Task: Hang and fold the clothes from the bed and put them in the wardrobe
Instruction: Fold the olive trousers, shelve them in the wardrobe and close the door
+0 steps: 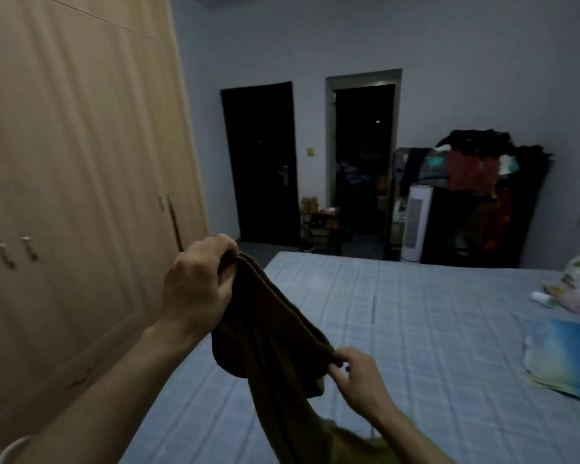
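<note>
A dark brown garment point(275, 343) hangs in the air over the near edge of the bed point(416, 329). My left hand point(198, 283) grips one bunched end of it, raised at the centre left. Lower down, my right hand point(355, 373) pinches the cloth's edge between thumb and fingers. The rest of the garment droops below the frame's lower edge. A tall light-wood wardrobe point(81, 179) fills the left side, its doors closed, with small metal handles point(17, 251).
The bed has a pale blue checked sheet. Plastic bags point(570, 349) lie on its right side. Beyond the bed are a dark closed door point(262, 165), an open doorway point(362, 162), a white tower appliance point(416, 222) and a rack heaped with clothes point(482, 192).
</note>
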Tool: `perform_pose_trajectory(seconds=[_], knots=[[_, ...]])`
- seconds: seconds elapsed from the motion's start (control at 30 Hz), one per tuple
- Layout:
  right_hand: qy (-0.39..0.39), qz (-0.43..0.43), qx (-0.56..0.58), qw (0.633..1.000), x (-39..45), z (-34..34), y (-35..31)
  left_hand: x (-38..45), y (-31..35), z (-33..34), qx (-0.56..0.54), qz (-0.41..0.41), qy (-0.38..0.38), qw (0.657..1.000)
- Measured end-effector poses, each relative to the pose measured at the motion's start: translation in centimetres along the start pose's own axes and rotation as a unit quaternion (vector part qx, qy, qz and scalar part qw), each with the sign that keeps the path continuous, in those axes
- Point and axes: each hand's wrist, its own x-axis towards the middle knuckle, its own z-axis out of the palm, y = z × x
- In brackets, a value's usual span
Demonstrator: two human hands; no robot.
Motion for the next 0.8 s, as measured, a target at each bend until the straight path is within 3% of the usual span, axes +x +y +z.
perform_pose_trajectory(seconds=[0.17, 0.37, 0.6, 0.8], knots=[[0.132, -0.037, 0.03, 0.99, -0.7, -2.7, -3.1, -4.2, -2.7, -5.3, 0.065, -0.075, -0.03, 0.995], [0.139, -0.121, 0.047, 0.982, 0.6, -8.3, -10.1, -7.5, -6.0, -8.1, 0.023, -0.17, -0.041, 0.984], [0.131, -0.188, 0.048, 0.972, 2.2, -12.8, -18.6, -5.2, -9.2, -11.7, -0.017, -0.096, -0.012, 0.995], [0.197, -0.233, 0.004, 0.952, 3.5, -14.6, -27.0, -1.3, -13.6, -16.3, -0.064, -0.008, -0.002, 0.998]])
